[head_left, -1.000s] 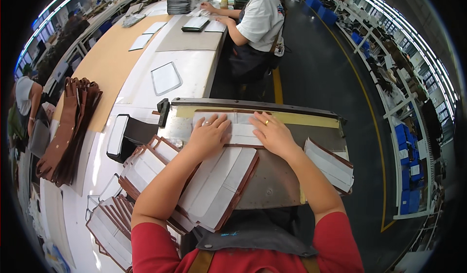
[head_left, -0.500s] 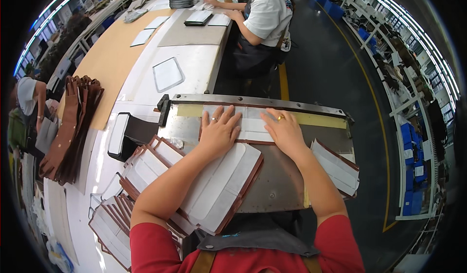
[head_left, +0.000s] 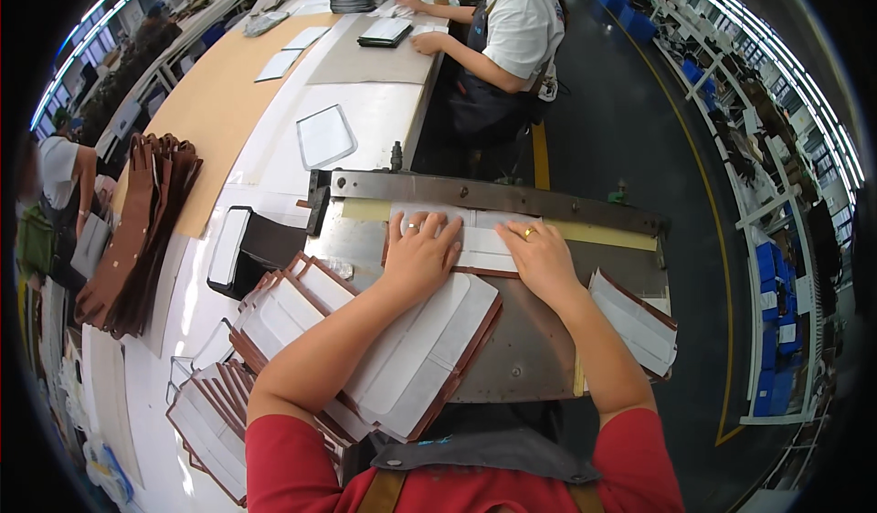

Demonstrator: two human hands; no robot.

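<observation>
As before, left hand (head_left: 422,255), right hand (head_left: 541,259), flat on white panel (head_left: 482,242)

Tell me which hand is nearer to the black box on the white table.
Left. The left hand presses the white panel on the metal plate, just right of the black box; the right hand lies farther right.

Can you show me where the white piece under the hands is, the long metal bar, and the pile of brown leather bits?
white piece (head_left: 482,246): head view, on its bare middle between the hands.
long metal bar (head_left: 493,194): head view, on its middle stretch.
pile of brown leather bits (head_left: 137,230): head view, on the pile's middle.
</observation>
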